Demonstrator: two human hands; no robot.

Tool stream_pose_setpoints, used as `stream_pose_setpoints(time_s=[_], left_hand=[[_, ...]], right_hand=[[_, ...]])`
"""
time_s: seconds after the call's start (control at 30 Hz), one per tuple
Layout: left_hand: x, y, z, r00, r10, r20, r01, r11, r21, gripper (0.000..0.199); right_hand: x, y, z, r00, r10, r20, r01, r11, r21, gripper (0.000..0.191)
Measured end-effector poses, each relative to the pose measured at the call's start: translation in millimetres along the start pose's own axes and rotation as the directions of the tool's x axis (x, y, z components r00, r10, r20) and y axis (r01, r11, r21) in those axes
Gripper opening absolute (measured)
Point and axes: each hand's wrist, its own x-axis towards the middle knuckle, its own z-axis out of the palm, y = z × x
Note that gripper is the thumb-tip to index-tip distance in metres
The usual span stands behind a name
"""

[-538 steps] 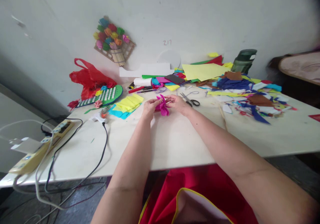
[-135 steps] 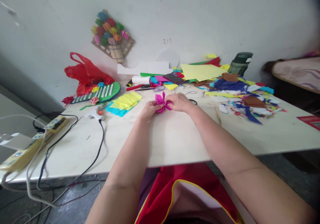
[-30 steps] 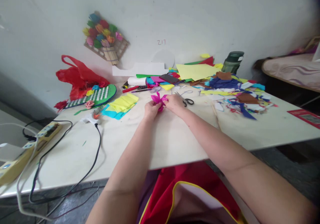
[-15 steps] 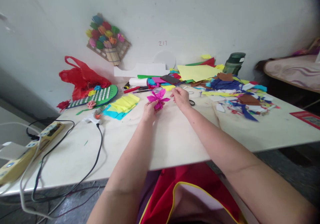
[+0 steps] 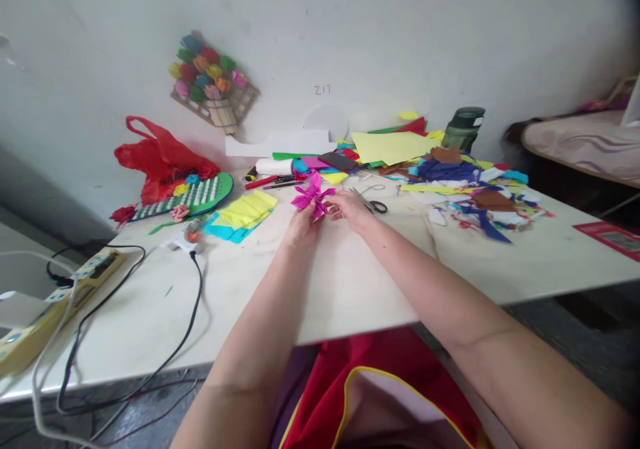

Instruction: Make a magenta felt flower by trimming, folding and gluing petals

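Well inside the counter's near edge (image 5: 355,327), your left hand (image 5: 303,225) pinches the magenta flower (image 5: 314,194), your half-curled right hand (image 5: 351,209) at its petal, grip unclear.

Magenta paper flower (image 5: 315,194), creased, open. Petals pointed, splayed from a gathered centre: one up, others out to the sides; lower part partly hidden. Held left of black-handled scissors (image 5: 379,207), apart from them.
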Motion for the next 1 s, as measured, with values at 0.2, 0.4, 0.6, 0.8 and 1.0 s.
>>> stream_pose_setpoints(time_s=[0.2,0.4,0.6,0.8,1.0], left_hand=[[-1.8,-3.1,3.7,0.996,-0.069,0.060,0.067,0.997,0.037,0.019],[-9.5,9.8,1.1,0.988,0.112,0.108,-0.131,0.973,0.189,0.072],[-12.4,22.6,-4.0,0.911,0.359,0.202,-0.403,0.879,0.255,0.071],[-5.9,17.4,-8.2,0.902,0.315,0.296,-0.425,0.776,0.466,0.044],[-1.5,8.3,-9.3,0.936,0.268,0.229,-0.350,0.788,0.506,0.040]], right_hand=[[6.7,4.5,-4.4,0.987,-0.072,-0.140,0.051,0.987,-0.153,0.001],[17.8,7.8,-14.2,0.973,-0.193,-0.128,0.153,0.950,-0.273,0.009],[26.5,10.9,-23.0,0.972,-0.206,-0.114,0.142,0.899,-0.415,0.012],[23.7,3.1,-27.4,0.970,-0.223,-0.098,0.134,0.824,-0.550,0.010],[19.1,-1.7,-29.4,0.974,-0.228,-0.017,0.166,0.758,-0.631,0.011]])
